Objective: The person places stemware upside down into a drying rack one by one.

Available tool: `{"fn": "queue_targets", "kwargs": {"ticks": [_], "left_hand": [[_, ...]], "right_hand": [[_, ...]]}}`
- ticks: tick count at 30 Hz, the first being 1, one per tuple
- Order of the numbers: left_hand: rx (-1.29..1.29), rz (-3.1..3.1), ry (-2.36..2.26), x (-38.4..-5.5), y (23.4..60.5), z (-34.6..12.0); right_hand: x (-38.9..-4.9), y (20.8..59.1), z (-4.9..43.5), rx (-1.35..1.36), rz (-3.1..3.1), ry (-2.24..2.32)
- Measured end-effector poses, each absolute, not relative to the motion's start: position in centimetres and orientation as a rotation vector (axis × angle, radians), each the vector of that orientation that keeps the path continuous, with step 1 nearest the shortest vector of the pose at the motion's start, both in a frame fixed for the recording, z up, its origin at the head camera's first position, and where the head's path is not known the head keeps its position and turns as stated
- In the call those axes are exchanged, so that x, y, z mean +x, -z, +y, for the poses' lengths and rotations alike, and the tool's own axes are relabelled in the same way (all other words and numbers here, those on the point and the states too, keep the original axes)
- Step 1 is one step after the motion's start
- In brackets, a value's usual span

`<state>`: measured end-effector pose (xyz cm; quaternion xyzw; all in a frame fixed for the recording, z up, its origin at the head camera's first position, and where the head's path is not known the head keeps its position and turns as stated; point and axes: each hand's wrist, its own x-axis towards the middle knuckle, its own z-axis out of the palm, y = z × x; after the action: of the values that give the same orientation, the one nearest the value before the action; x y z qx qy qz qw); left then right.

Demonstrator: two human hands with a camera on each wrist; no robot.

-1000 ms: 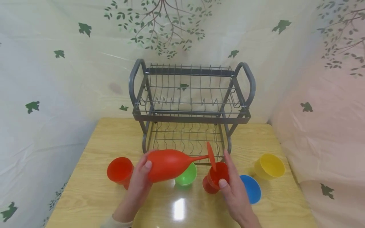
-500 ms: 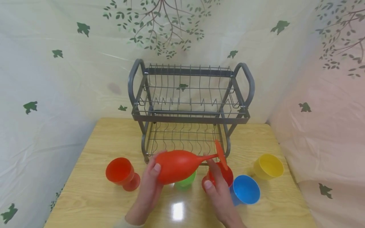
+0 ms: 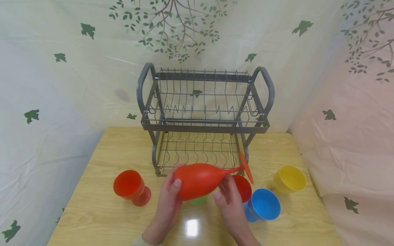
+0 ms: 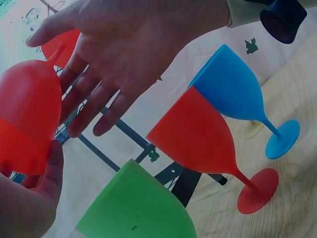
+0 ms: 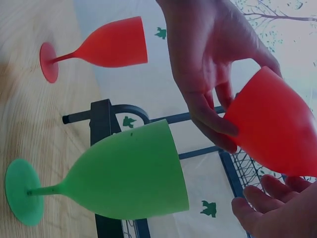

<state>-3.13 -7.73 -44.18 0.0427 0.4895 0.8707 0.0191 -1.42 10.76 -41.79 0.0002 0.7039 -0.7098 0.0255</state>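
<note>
My left hand (image 3: 170, 196) grips a red goblet (image 3: 200, 180) by its bowl near the rim. The goblet lies sideways in the air, with its stem and round foot pointing right. My right hand (image 3: 230, 208) is under the stem end of the bowl, fingers loosely extended and not wrapped round it; in the left wrist view the right hand (image 4: 124, 54) is spread beside the bowl. Whether its fingertips touch the goblet is unclear. Below, a green goblet (image 5: 129, 173) stands on the table, mostly hidden in the head view by the held one.
A two-tier dark dish rack (image 3: 206, 130) stands at the back of the wooden table (image 3: 110, 150). A second red goblet (image 3: 130, 186) is on the left. To the right stand another red goblet (image 3: 244, 191), a blue goblet (image 3: 264, 205) and a yellow goblet (image 3: 289, 179).
The left hand has carried the red goblet to the right. The right hand has moved left, away from the standing red and blue goblets, to beneath the held goblet's stem end.
</note>
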Motion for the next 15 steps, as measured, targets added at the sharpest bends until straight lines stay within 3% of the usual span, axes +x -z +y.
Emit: {"fn": "queue_targets", "kwargs": {"ticks": [15], "left_hand": [[0.125, 1.595, -2.626, -3.05, 44.02, -7.45]], "right_hand": [[-1.42, 41.24, 10.26, 0.08, 2.113, 2.307]]}}
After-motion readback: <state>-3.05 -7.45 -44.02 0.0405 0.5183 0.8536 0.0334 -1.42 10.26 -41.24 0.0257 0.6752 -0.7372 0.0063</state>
